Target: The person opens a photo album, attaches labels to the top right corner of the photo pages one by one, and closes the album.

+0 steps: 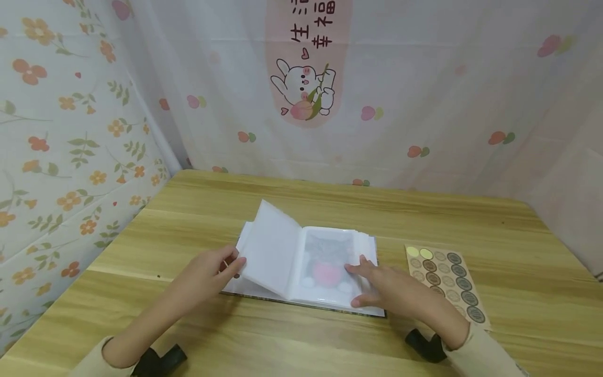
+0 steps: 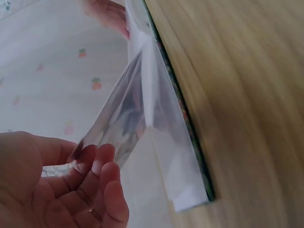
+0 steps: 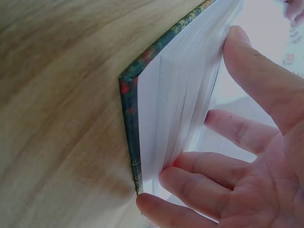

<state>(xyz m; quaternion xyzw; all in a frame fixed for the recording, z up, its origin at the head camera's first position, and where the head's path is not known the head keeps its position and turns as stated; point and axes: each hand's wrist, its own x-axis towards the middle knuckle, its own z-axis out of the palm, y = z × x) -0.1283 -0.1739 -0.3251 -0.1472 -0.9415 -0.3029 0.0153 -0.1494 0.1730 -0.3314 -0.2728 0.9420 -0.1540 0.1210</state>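
Note:
A photo album (image 1: 372,303) with a dark green patterned cover lies open on the table. My left hand (image 1: 214,269) pinches the outer edge of a raised page (image 1: 273,246) between thumb and fingers. In the left wrist view, that page is a clear plastic sleeve (image 2: 126,114) bent up from the spine. On the right-hand side of the album, my right hand (image 1: 391,288) rests with spread fingers on the page stack (image 3: 185,95), along its outer edge. A picture (image 1: 327,267) with grey and pink areas shows through the top right page.
A brown sheet of round stickers (image 1: 447,283) lies right of the album, partly covered by the right forearm; two circles at its top left are yellow. The wood-grain table (image 1: 282,340) meets a printed curtain (image 1: 400,104) at the back and a floral one (image 1: 80,157) at left.

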